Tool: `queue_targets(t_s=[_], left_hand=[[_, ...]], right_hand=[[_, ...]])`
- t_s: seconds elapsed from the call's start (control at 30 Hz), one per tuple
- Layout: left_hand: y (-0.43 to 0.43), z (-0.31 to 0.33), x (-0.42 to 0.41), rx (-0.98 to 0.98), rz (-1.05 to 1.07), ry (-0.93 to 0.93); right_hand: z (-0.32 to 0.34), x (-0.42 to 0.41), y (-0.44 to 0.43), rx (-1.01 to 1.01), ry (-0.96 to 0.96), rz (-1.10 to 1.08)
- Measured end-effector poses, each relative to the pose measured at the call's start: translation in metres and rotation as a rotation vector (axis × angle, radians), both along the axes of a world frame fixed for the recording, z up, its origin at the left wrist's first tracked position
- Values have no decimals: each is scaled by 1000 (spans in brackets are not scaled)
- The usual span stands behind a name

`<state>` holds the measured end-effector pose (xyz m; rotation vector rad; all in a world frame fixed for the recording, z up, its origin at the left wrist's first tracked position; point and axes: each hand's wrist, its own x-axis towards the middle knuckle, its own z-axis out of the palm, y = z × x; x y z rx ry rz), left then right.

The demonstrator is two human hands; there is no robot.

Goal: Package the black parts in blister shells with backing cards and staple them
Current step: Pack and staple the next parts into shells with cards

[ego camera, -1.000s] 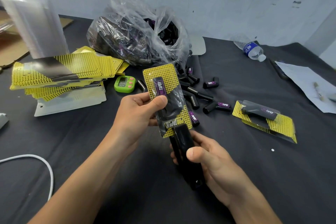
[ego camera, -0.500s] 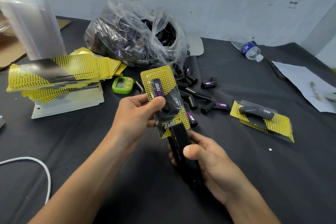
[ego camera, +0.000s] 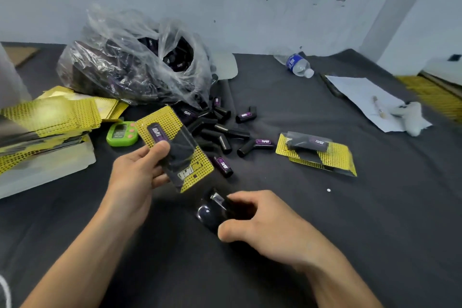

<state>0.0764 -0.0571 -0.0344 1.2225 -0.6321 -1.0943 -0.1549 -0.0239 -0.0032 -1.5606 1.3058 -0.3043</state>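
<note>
Yellow dotted card shows through the clear shell of the pack (ego camera: 180, 155), which the left hand (ego camera: 136, 180) holds above the table (ego camera: 362, 232). The thumb (ego camera: 161, 149) presses on the front and the other fingers curl behind the near edge, so the pack is pinched and tilted. Its upper end leans away from the fingertips. A black part (ego camera: 155, 132) with a purple label sits under the shell just past the thumb tip.

The right hand (ego camera: 272, 230) grips a black stapler (ego camera: 212, 210), with the thumb on one side and curled fingers (ego camera: 240, 199) over the top. The stapler's nose sticks out beyond the fingertips toward the pack's lower corner. It is near that corner but apart from it. Whether the stapler rests on the table or is lifted off it, I cannot tell.

Beyond the left fingertips lie loose parts (ego camera: 220, 132), spilled from a clear bag (ego camera: 135, 70) farther out. Another pack, the done pack (ego camera: 316, 154), lies flat well out from the right knuckles. A green timer (ego camera: 121, 134) sits just outside the left thumb, beside a stack of cards (ego camera: 47, 117). Far past the right fingers are a bottle (ego camera: 298, 65) on its side and a sheet of paper (ego camera: 362, 97).
</note>
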Motion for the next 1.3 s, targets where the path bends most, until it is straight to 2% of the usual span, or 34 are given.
queue_targets(t_s=[0.07,0.17,0.23,0.3,0.33,0.37,0.43,0.47,0.53,0.7,0.8,0.9,1.0,1.07,1.13,1.3], left_hand=[[-3,-4,1,9,19,-3],[-6,-9,-1,14,9,-20],[-8,-12,-3,9,-2,-12],[-10,-14,-5,9,-14,-2],[-12,-16,-6,11,-18,-2],[-13,-17,-6,14,-21,-5],[-15,-22,-6,20,-30,-16],[-15,-24,-5,25,-36,-23],[-17,-28,-2,28,-47,-33],[-19,-35,4,29,-65,-35],[-19,-35,4,35,-61,-35],[-19,-34,4,36,-39,-23],[-19,-34,5,37,-45,-13],[-19,-35,5,40,-49,-23],[-20,-36,4,33,-67,-45],[-16,-31,2,7,-97,-49]], right_hand=[[8,-6,-3,-101,185,58],[15,-26,-17,-137,236,96],[17,-45,-36,-326,175,-39],[18,-68,-61,-610,100,-323],[19,-80,-76,-732,159,-421],[17,-91,-91,-788,294,-428],[11,-108,-115,-670,600,-285],[7,-113,-123,-575,656,-240],[-4,-119,-132,-493,593,-248],[-7,-126,-145,-699,458,-356],[3,-116,-162,-715,415,-344],[11,-112,-172,-634,447,-295],[14,-135,-168,-586,534,-377],[13,-151,-159,-422,625,-274],[5,-155,-150,-306,620,-203],[-15,-149,-120,-534,426,-444]])
